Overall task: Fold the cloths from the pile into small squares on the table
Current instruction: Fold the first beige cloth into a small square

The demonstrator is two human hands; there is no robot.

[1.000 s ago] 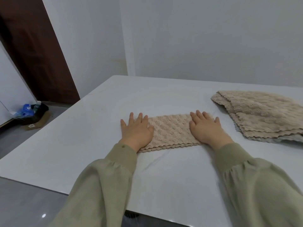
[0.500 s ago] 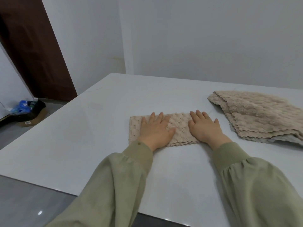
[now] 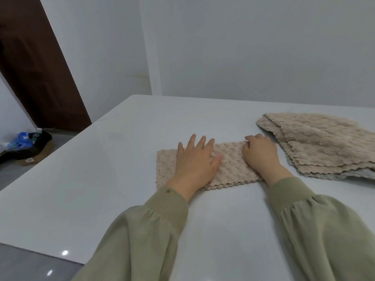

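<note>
Folded beige cloth lies flat at frame centre on white table. Left hand palm-down on cloth's left half, fingers straight and spread apart. Right hand on cloth's right end, fingers curled close together, tips at far edge; cannot tell whether they pinch fabric. Pile of beige cloths at right of frame, just beside right hand.

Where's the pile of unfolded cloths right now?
Head view: the pile sits on the table at its right side, just right of the right hand and the cloth being folded, running off the frame's right edge.
</note>
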